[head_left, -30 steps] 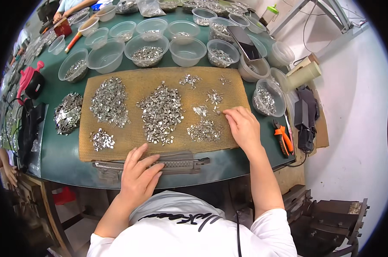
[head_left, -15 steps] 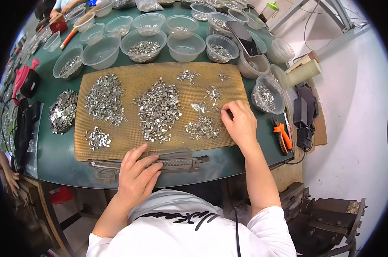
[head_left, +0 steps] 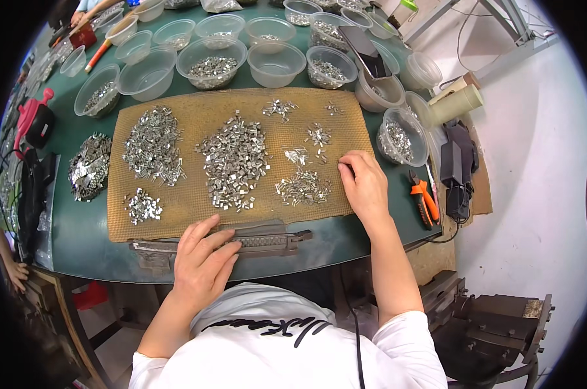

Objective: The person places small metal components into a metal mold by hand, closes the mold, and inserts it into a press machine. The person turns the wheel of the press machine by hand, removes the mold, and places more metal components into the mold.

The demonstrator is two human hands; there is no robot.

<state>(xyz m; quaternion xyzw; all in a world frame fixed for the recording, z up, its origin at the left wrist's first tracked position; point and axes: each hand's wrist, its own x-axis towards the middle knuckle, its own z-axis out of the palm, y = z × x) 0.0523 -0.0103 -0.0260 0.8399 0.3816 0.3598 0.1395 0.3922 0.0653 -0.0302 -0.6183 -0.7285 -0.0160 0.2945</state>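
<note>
My left hand lies with outstretched fingers on a long dark metal fixture with a toothed channel, set along the mat's front edge. Over the right edge of the tan textured mat, my right hand has thumb and forefinger pressed together; whatever they pinch is too small to make out. Just left of those fingertips lies a pile of thin silver metal pieces, with a smaller cluster of shiny slivers behind it. A large heap of blocky metal pieces occupies the mat's middle.
Another metal heap and a small pile lie on the mat's left. Clear plastic bowls, several with metal bits, line the back. A phone rests on bowls. Orange-handled pliers lie at right. A co-worker's hand shows far left.
My right hand has shifted slightly right, away from the small piles, its fingers still pinched. My left hand stays on the fixture. The whole view has shifted a little.
</note>
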